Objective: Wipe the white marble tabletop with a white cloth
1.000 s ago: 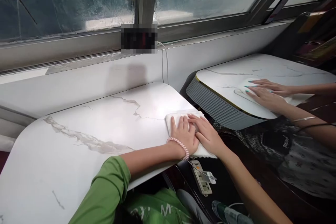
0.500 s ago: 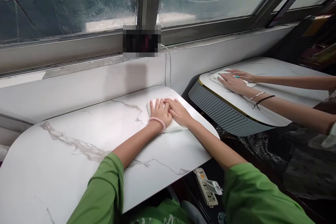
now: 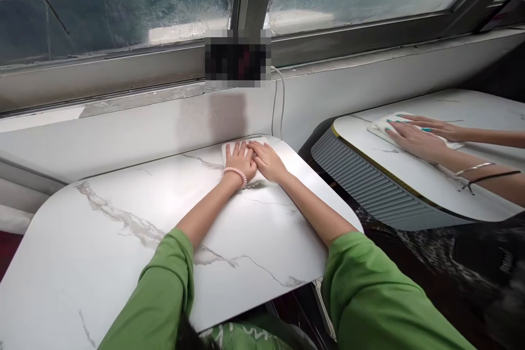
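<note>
Both hands lay flat on a white cloth (image 3: 225, 151) at the far right corner of the marble-patterned worktop (image 3: 123, 262), close under the wall below the window. The left hand (image 3: 240, 159) and the right hand (image 3: 266, 161) sat side by side, touching or nearly so; the fingers (image 3: 235, 149) were stretched out and lightly spread, pressing down and closed around nothing; the cloth was pinned by the palms, not gripped.

The arms looked close to full reach, so the weight on the cloth was probably slight; on so glossy a surface it could bunch up or slip from under the palms.

The corner rounded away just to the right, and a dark gap (image 3: 344, 199) parted it from a second worktop (image 3: 410, 180); a push in that direction could carry the cloth over the edge and down out of reach.

A white cable (image 3: 283, 98) hung down the wall just beyond the cloth; a fingertip or a fold could catch it and tug whatever it fed.

The bead bracelet (image 3: 237, 173) on the left wrist sat low against the surface and might drag or rattle across it.

A co-worker's hands (image 3: 414, 139) pressed on a cloth of their own on the second worktop, well apart from the person's; a clash seemed unlikely.
</note>
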`<state>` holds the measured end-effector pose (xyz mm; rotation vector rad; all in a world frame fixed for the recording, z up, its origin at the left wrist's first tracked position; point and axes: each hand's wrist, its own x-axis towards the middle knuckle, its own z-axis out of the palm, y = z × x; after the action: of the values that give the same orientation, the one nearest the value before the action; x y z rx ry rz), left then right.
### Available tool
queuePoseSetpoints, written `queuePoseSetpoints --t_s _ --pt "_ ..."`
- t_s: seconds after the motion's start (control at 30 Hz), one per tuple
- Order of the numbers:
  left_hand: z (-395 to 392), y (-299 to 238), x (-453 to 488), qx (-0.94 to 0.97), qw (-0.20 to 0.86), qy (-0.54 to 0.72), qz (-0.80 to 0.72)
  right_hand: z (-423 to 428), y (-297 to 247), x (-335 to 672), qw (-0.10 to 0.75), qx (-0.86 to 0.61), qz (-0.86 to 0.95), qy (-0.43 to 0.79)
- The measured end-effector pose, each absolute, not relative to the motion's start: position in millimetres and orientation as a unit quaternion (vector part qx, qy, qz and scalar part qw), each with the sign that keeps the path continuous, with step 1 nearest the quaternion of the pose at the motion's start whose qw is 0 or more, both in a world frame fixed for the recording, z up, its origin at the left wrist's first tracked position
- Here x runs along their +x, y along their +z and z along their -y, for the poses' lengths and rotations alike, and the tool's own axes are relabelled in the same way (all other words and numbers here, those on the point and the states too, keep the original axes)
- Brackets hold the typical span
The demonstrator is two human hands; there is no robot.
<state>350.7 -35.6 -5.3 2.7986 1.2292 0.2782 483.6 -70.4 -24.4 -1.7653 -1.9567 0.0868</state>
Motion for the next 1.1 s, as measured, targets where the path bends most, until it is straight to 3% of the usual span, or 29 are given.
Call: queuePoseSetpoints --t_s 0.37,0.53,0.8,1.1 --pt "204.9 10.2 300.0 0.945 0.074 0.015 -0.319 254.6 -23.0 445.2 0.225 -0.596 0.77 -0.014" --pt "235.4 16.2 269.9 0.964 0.095 0.002 -0.247 299.6 -20.1 414.8 0.22 -0.617 0.755 -0.032" --pt "197.4 7.6 264.4 0.96 0.093 0.043 -0.261 261.3 -20.4 407.9 0.217 -0.643 0.735 -0.016" --pt "89.8 -0.4 261.5 0.919 0.052 0.073 -0.383 124.8 -22.1 392.7 0.226 -0.656 0.72 0.017"
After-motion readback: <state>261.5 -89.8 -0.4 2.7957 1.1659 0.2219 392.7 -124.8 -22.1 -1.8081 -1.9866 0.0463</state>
